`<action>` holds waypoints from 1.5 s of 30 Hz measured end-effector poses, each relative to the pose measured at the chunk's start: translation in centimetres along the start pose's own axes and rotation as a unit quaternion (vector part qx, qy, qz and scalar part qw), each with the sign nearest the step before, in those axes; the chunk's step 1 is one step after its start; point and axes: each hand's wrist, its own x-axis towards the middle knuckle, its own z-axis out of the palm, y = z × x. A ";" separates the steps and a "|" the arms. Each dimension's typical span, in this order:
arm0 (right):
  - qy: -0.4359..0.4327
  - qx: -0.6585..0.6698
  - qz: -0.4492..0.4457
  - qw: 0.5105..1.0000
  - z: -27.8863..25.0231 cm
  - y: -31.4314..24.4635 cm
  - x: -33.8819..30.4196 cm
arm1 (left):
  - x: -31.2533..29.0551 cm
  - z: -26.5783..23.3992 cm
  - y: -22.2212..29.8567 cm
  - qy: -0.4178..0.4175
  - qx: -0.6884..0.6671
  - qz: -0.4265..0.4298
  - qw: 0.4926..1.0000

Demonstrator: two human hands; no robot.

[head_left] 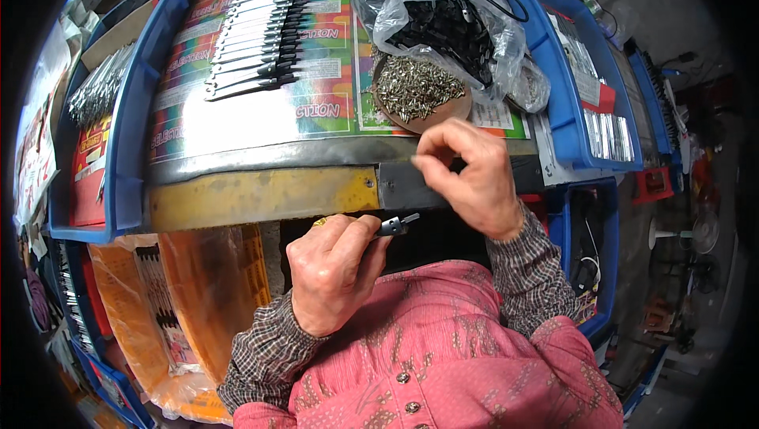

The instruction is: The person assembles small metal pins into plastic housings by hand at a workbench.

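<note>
My left hand (336,267) is closed around a small black plastic part (391,227) with a thin metal tip sticking out to the right. It hangs just off the near edge of the table, and most of it is hidden in my fingers. My right hand (470,176) is over the table edge, thumb and index finger pinched together; what they hold, if anything, is too small to see. Just beyond it stands a round brown dish (465,105) heaped with small metal pins (415,85). A clear plastic bag (391,14) of black plastic parts (447,34) lies behind the dish.
A row of silver strips with black ends (257,34) lies on the colourful printed table sheet (316,117). Blue bins (130,144) flank the table at left and another blue bin (565,124) at right. Below left, an orange plastic-lined box (213,294) holds similar strips.
</note>
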 end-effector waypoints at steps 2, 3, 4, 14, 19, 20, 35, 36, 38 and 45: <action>-0.028 0.089 0.006 0.996 0.0 -1.0 -1.1 | 0.0 -0.1 0.1 -0.009 0.004 -0.003 1.000; -0.041 0.108 -0.012 0.993 0.0 -1.4 -1.7 | -0.1 -0.1 0.2 -0.018 0.007 -0.002 1.000; -0.057 0.143 -0.015 0.988 0.1 -1.5 -2.3 | -0.1 -0.1 0.3 -0.019 0.006 -0.002 1.000; -0.089 0.203 -0.027 0.975 0.2 -1.0 -4.1 | -0.4 0.4 1.1 -0.025 0.004 0.019 1.000; -0.097 0.202 -0.005 0.974 0.1 -1.3 -4.3 | -0.5 0.7 1.0 -0.019 0.019 0.037 0.999; -0.097 0.203 -0.005 0.974 0.2 -1.2 -4.3 | -0.5 0.7 1.0 -0.019 0.025 0.043 0.999; 0.021 0.002 -0.222 0.975 1.3 -1.2 -5.2 | -0.7 1.0 0.6 -0.011 0.057 0.081 0.995; 0.019 0.006 -0.220 0.975 1.2 -1.2 -5.3 | -0.8 1.0 0.7 -0.020 0.057 0.065 0.996; 0.016 0.010 -0.212 0.977 1.1 -1.2 -5.4 | -0.9 1.1 0.9 -0.024 0.056 0.053 0.997; 0.026 -0.004 -0.216 0.976 1.2 -0.8 -5.8 | -0.8 1.9 0.2 0.008 0.065 0.095 0.993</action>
